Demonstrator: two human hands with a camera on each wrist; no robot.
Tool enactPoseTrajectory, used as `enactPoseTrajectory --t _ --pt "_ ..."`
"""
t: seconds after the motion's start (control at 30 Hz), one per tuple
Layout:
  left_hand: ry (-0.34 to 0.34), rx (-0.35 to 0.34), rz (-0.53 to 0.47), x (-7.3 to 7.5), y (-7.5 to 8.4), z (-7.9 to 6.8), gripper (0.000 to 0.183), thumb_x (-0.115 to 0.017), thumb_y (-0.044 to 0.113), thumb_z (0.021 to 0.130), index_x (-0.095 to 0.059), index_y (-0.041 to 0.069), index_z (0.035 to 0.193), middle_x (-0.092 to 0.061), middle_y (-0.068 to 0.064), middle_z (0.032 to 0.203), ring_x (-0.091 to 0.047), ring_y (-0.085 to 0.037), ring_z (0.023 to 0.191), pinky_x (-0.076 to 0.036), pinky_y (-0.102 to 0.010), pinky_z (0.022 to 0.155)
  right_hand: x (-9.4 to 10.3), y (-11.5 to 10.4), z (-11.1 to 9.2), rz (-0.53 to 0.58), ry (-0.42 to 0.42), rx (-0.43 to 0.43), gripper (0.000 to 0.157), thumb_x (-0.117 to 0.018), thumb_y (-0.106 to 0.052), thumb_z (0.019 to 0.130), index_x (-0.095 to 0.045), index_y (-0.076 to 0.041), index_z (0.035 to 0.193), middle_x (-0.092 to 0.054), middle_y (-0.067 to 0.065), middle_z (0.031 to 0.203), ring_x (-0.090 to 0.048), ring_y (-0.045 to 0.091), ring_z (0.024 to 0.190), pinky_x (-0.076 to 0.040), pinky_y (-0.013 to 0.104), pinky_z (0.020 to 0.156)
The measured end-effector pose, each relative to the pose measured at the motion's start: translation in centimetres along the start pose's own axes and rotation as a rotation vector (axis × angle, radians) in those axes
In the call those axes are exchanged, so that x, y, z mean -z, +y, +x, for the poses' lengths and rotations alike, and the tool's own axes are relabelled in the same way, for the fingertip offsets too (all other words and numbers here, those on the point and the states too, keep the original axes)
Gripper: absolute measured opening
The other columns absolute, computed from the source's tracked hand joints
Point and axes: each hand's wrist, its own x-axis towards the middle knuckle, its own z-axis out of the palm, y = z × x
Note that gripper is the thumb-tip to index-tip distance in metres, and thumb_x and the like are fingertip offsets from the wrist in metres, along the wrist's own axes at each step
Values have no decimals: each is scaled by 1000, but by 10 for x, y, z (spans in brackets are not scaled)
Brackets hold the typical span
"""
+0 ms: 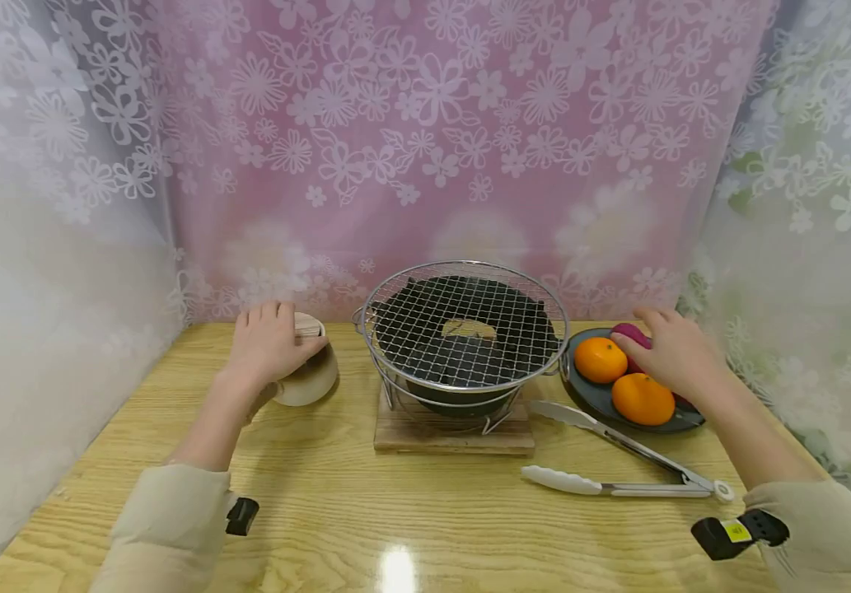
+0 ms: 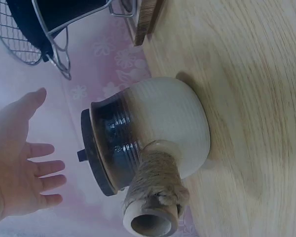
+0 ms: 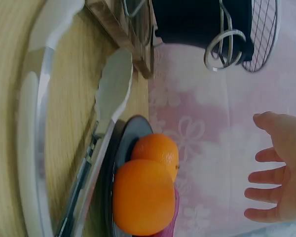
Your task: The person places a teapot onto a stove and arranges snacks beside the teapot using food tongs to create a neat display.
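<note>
My left hand (image 1: 265, 342) hovers above a small ceramic pot (image 1: 309, 379), its fingers extended and holding nothing. In the left wrist view the pot has a brown-to-cream glaze, a dark-edged lid (image 2: 96, 153) with a knob, and a rope-wrapped side handle (image 2: 155, 180). Over a dark plate (image 1: 588, 395) on the right, my right hand (image 1: 677, 354) is spread with nothing in its grasp. Two orange citrus fruits, one behind (image 1: 600, 360) and one in front (image 1: 643, 399), lie on that plate beside a purple-red item (image 1: 629, 333), partly hidden by the hand.
Between the hands stands a round wire grill rack (image 1: 469, 371) over a black stove on a wooden board (image 1: 455, 441). Spread tongs with pale tips (image 1: 562, 479) lie in front of the plate. A pink floral curtain (image 1: 432, 165) hangs behind the table.
</note>
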Motion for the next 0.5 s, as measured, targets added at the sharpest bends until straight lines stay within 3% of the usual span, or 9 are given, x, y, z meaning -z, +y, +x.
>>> enactPoseTrajectory --t 0.13,0.27,0.33,0.5 --pt "53 6 -35 3 -3 -7 67 -59 48 84 -43 -9 116 -48 -28 112 -41 -45 106 -31 -57 92 -3 -11 -11 -1 40 78 56 -53 -43 91 -55 8 115 -58 26 100 -53 41 84 -46 51 66" --pt "54 -1 -34 4 -6 -14 69 -61 45 83 -43 -12 117 -50 -30 109 -45 -45 101 -37 -54 86 -10 -22 -24 2 73 142 32 -64 -28 86 -65 3 92 -63 10 78 -52 23 63 -43 36 52" --pt "48 -3 -12 5 -6 -18 68 -62 44 83 -45 -13 115 -52 -30 106 -48 -45 98 -40 -53 81 -15 -28 -30 35 51 144 26 -65 -26 84 -67 0 88 -61 5 72 -50 20 59 -42 34 49" --pt "8 -13 6 6 -8 -24 56 -65 42 82 -52 -8 103 -59 -23 92 -56 -40 83 -44 -48 65 -30 -44 -41 66 -31 173 19 -66 -27 84 -66 -8 86 -62 0 77 -55 18 65 -46 37 55"
